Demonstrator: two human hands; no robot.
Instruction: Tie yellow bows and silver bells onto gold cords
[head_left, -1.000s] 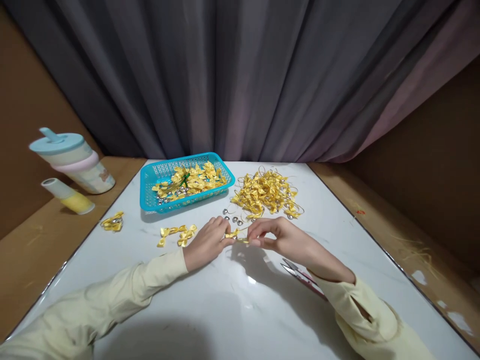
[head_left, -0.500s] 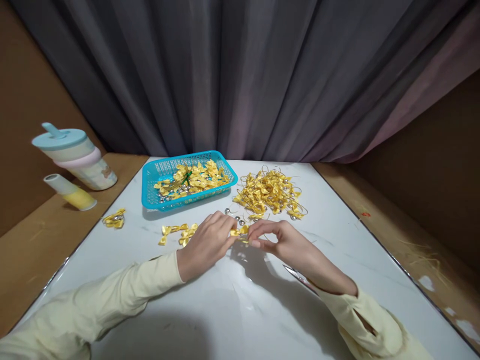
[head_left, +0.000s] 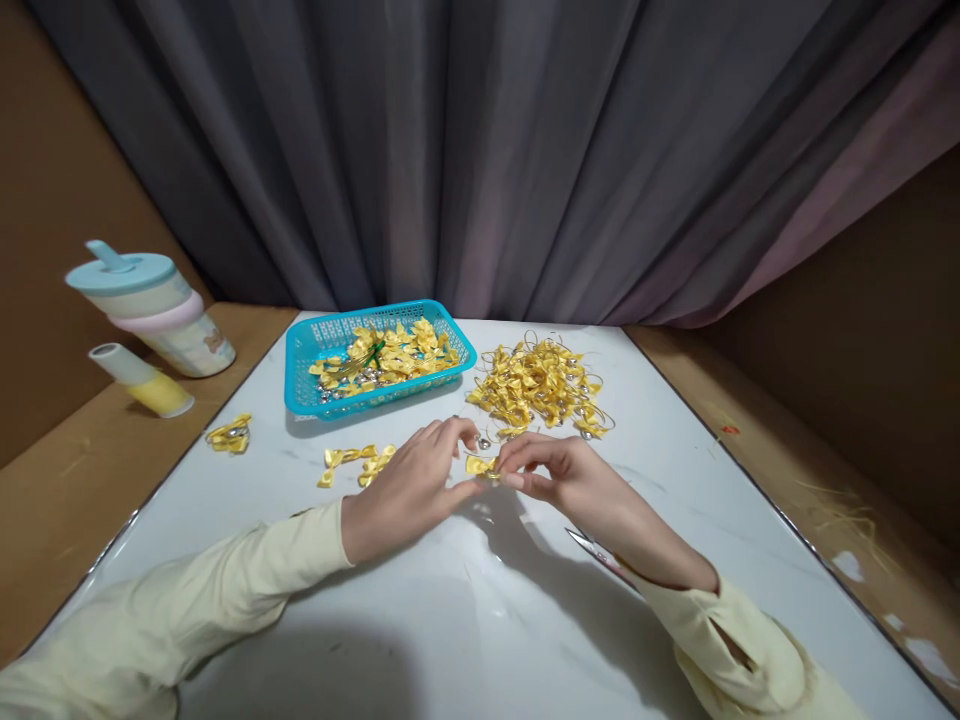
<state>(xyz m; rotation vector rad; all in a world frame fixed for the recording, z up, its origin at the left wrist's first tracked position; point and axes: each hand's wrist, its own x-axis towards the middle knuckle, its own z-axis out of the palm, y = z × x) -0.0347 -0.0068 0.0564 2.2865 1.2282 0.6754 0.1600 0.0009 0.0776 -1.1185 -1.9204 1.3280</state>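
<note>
Between my hands is a yellow ribbon bow (head_left: 481, 465), pinched at its right side by the fingertips of my right hand (head_left: 559, 475). My left hand (head_left: 420, 480) is beside it with thumb and index finger spread apart; its thumb tip comes close to the bow, and I cannot tell whether it touches. A silver bell (head_left: 484, 443) lies just behind the bow. More loose yellow bows (head_left: 360, 460) lie on the table left of my left hand. Partly under my right forearm is a pair of scissors (head_left: 600, 555), blades pointing to the left.
A blue plastic basket (head_left: 375, 408) holds yellow bows and silver bells. To its right is a heap of bows with cords (head_left: 536, 385). A small bow cluster (head_left: 230, 435) lies at the left edge. A tumbler (head_left: 169, 318) and a yellow-white cone (head_left: 142, 380) stand farther left.
My left hand has let go of the bow's left side and drawn slightly left, its fingers opening. My right hand still pinches the bow and has barely moved.
</note>
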